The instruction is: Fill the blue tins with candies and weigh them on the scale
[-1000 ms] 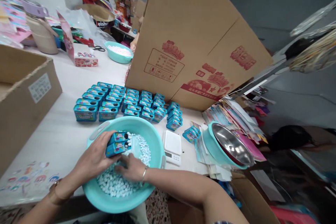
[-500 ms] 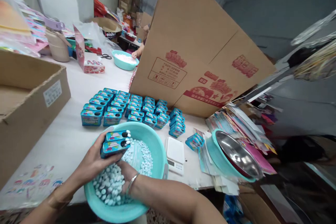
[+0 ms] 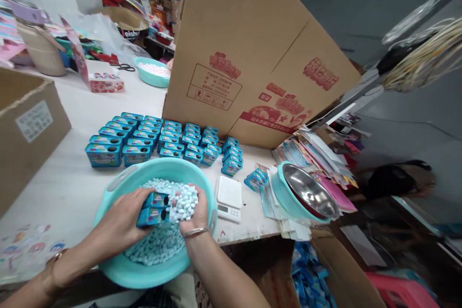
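My left hand (image 3: 124, 216) is closed round two small blue candy boxes (image 3: 151, 215), held side by side with their dark openings facing right. My right hand (image 3: 200, 208) is cupped round a heap of pale mint candies (image 3: 186, 202), right against the open ends of the boxes. Both hands are above a turquoise basin (image 3: 144, 276), which holds many more loose candies (image 3: 159, 246). Behind the basin, several rows of the same blue boxes (image 3: 137, 154) stand on the white table (image 3: 72, 178).
A small white scale (image 3: 229, 193) sits right of the basin. Farther right, a steel bowl (image 3: 310, 190) rests in another turquoise basin (image 3: 279, 187). A large carton (image 3: 252, 48) stands behind the rows. An open carton (image 3: 36, 120) is at left, and one with blue packs (image 3: 312, 274) sits below the table.
My right hand has come up out of the basin with a heap of candies to the box openings. The boxes now lie more level, and the view has shifted right.
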Available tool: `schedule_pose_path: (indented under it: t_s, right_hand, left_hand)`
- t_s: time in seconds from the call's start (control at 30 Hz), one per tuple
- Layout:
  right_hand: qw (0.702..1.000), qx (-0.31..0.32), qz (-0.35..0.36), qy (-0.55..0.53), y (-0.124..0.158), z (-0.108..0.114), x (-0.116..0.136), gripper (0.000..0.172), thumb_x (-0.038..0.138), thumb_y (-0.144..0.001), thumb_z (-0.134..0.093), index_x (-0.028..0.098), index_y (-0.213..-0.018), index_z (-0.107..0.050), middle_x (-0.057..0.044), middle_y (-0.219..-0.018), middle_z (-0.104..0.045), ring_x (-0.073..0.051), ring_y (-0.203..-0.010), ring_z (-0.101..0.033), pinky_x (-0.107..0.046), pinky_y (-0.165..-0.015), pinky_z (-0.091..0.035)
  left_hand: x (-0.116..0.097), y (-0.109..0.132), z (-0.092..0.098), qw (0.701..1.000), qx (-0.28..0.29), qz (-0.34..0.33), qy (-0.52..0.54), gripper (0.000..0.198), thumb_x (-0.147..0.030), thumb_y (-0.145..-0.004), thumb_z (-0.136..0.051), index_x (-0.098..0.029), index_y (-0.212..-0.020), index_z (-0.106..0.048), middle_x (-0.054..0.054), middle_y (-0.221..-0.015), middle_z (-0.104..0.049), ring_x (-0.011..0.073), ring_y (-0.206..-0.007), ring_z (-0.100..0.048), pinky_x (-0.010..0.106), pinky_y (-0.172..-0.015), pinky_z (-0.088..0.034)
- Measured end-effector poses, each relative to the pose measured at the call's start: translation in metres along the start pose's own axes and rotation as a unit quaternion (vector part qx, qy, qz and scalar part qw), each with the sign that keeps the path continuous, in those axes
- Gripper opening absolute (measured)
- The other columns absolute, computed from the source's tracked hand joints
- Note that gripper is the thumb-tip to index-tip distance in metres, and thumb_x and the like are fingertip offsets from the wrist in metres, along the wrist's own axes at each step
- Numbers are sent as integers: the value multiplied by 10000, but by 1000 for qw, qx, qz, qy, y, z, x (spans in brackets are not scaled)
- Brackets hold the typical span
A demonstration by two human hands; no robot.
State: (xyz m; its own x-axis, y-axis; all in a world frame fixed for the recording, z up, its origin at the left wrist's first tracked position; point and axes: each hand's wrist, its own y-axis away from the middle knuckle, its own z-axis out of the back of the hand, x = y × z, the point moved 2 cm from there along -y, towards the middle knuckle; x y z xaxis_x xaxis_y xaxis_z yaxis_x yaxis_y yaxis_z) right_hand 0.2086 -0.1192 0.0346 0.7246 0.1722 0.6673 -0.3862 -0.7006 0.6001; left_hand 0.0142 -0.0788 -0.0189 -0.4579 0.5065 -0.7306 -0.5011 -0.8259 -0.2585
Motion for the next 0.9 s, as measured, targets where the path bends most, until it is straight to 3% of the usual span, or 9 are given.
schedule_pose_path:
  t_s: [0.1,0.23,0.33,0.43,0.63,0.9]
  right_hand:
    - [994,-51,85,-48,1,-6,-15,175,384,-845,-706,239,-940,-723,-7,-806,-780,-191,-762,-748,-319,-739,-626]
    - [979,-27,203,-12,11,-15,-19,323,402,-706,-822,240,-983,-780,18,-847,-789,-200,-825,-729,-327,-800,-607]
    - [974,2,224,34,17,-20,-13,332,426,-706,-840,233,-972,-795,1,-881,-814,-198,-802,-698,-337,-796,-575]
    - [966,27,241,86,17,-22,-6,284,425,-724,-849,221,-916,-806,-16,-924,-833,-212,-899,-716,-352,-908,-566]
    - [970,62,207,114,15,-23,-6,295,510,-772,-818,225,-850,-806,-14,-872,-793,-212,-885,-696,-346,-898,-550]
    - [968,55,205,132,11,-20,-4,336,562,-805,-805,231,-855,-825,-34,-914,-809,-235,-962,-707,-353,-933,-569]
  left_hand:
    - [-8,2,-14,1000,4,-7,-27,664,-333,-763,-730,-222,-1407,-615,175,-1376,-781,458,-1286,-752,602,-1066,-611]
    - [-14,1,-21,999,-31,1,-34,626,-361,-817,-740,-225,-1409,-588,184,-1378,-757,451,-1290,-740,597,-1061,-608]
    - [-15,1,-20,997,-66,-14,-33,630,-366,-855,-740,-231,-1441,-551,172,-1365,-748,429,-1270,-744,568,-1039,-615]
    - [-17,1,-17,995,-86,-39,-32,642,-365,-873,-743,-235,-1464,-529,165,-1378,-740,416,-1275,-741,547,-1043,-613]
    - [-17,1,-19,996,-60,-62,-13,667,-327,-868,-737,-258,-1490,-506,152,-1406,-737,401,-1282,-745,547,-1053,-617]
    - [-11,2,-17,999,-27,-43,10,667,-336,-869,-749,-251,-1490,-522,158,-1438,-729,404,-1336,-729,562,-1104,-621]
